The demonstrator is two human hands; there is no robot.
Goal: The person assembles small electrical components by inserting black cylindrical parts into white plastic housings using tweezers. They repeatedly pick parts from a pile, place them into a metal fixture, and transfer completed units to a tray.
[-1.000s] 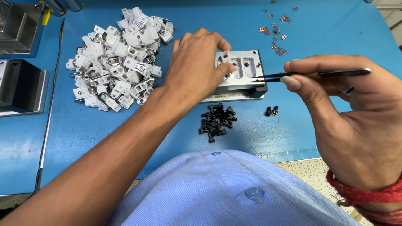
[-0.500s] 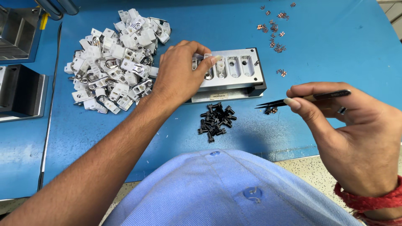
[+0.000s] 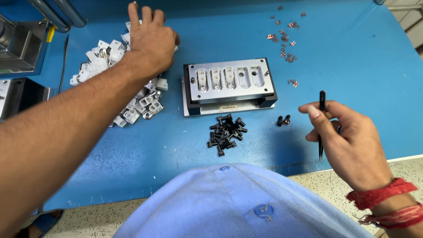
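Note:
My left hand (image 3: 149,42) reaches over a pile of small white plastic parts (image 3: 132,101) at the left of the blue table, its fingers spread and resting on the pile; what is under the palm is hidden. My right hand (image 3: 348,141) hovers near the table's front edge at the right and holds black tweezers (image 3: 321,125) upright between thumb and fingers. Between the hands stands a grey metal fixture (image 3: 229,83) with several slots, three of which hold white parts. A heap of small black pins (image 3: 227,134) lies in front of it, two more (image 3: 283,120) beside.
Small copper pieces (image 3: 284,39) are scattered at the back right. Grey metal machine housings (image 3: 20,44) stand at the left edge. The table's front edge (image 3: 308,169) runs just above my blue shirt. A red thread band sits on my right wrist.
My left hand left the fixture and moved up-left onto the white parts pile. My right hand drew back toward me and turned the tweezers from level to upright.

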